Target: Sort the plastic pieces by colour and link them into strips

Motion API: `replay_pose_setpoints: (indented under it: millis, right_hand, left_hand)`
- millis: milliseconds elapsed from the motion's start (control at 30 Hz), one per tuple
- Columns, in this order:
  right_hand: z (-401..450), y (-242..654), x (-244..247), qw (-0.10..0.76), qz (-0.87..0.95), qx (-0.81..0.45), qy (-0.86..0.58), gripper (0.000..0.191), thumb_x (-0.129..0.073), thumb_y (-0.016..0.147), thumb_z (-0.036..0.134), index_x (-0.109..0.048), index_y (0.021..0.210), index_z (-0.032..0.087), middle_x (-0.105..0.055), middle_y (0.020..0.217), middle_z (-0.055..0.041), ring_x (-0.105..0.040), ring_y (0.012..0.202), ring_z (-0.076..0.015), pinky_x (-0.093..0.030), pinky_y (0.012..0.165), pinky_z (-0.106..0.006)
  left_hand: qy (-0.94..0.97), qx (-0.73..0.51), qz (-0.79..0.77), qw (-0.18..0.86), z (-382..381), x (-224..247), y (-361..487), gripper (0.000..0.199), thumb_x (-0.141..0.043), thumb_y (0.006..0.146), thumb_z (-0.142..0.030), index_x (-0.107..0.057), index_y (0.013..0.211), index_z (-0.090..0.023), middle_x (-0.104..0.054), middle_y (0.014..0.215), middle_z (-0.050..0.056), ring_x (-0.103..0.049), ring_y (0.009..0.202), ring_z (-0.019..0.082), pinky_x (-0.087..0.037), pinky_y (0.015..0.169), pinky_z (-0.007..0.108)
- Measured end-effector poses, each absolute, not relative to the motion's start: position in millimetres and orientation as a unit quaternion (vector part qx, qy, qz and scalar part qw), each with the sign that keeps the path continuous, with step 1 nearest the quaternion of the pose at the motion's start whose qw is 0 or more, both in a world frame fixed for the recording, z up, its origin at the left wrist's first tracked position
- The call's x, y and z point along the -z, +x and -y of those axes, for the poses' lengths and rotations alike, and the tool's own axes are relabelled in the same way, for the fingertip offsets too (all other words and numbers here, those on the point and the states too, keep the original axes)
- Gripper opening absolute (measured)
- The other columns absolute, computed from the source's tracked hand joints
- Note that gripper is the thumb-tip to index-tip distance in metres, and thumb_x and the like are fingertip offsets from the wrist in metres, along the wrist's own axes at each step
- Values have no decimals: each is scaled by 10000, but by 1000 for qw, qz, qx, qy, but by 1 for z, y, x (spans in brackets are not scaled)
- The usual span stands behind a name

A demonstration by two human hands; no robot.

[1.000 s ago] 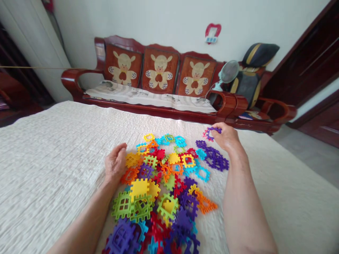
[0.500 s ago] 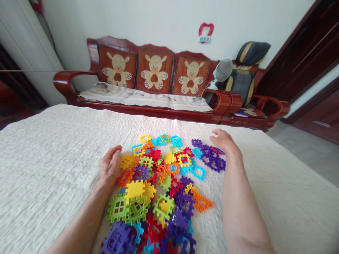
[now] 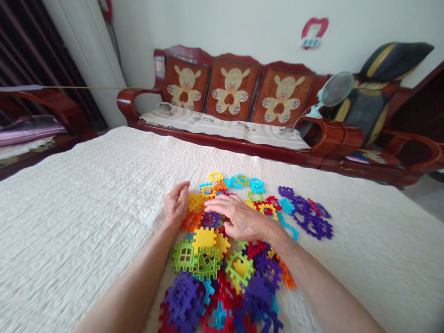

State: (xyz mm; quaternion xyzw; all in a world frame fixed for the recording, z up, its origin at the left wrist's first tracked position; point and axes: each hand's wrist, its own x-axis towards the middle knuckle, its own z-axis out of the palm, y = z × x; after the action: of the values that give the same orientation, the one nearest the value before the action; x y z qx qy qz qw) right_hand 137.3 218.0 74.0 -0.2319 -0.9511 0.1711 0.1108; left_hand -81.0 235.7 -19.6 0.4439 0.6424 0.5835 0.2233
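Note:
Colourful plastic interlocking pieces lie in a loose pile on a white quilted cover [image 3: 104, 199]. My left hand [image 3: 176, 202] rests at the pile's left edge, fingers curled, beside a yellow piece [image 3: 196, 202] and an orange piece [image 3: 192, 222]; whether anything is inside it is hidden. My right hand [image 3: 239, 216] is over the middle of the pile with its fingers spread to the left, above a purple piece [image 3: 212, 220]. Nothing shows in its grip. Nearer me are a solid yellow square [image 3: 204, 239], green window pieces [image 3: 183, 255] and a purple window piece [image 3: 182, 296].
Linked purple pieces [image 3: 312, 221] lie right of the main pile. Beyond the cover stands a wooden sofa [image 3: 222, 140] with bear cushions, a small fan [image 3: 336, 89] and a chair with a dark padded seat cover [image 3: 362, 113]. Another wooden armrest [image 3: 65, 108] is at the left.
My right hand has moved left from the purple pieces to over the middle of the pile. My left hand stays at the pile's left edge. The view has turned left.

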Motion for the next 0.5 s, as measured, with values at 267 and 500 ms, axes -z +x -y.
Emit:
replay_pose_setpoints:
  millis: [267, 500]
  right_hand:
    - [-216, 125, -65, 103, 959, -124, -233, 594, -473, 683, -16, -565, 1217, 227, -590, 1276, -62, -419, 1292, -244, -243, 1095, -568]
    - [-209, 162, -70, 187, 945, -100, -249, 594, -478, 764, 43, -468, 1336, 203, -515, 1360, -89, -440, 1296, -207, -375, 1098, -422]
  left_hand:
    - [461, -578, -641, 206, -238, 23, -82, 341, -454, 832, -394, -697, 1002, -225, -712, 1023, 29, -647, 966, 204, -503, 912, 341]
    - [456, -575, -645, 211, -236, 20, -81, 333, -466, 820, -388, -703, 987, -223, -715, 1014, 29, -650, 971, 207, -500, 921, 335]
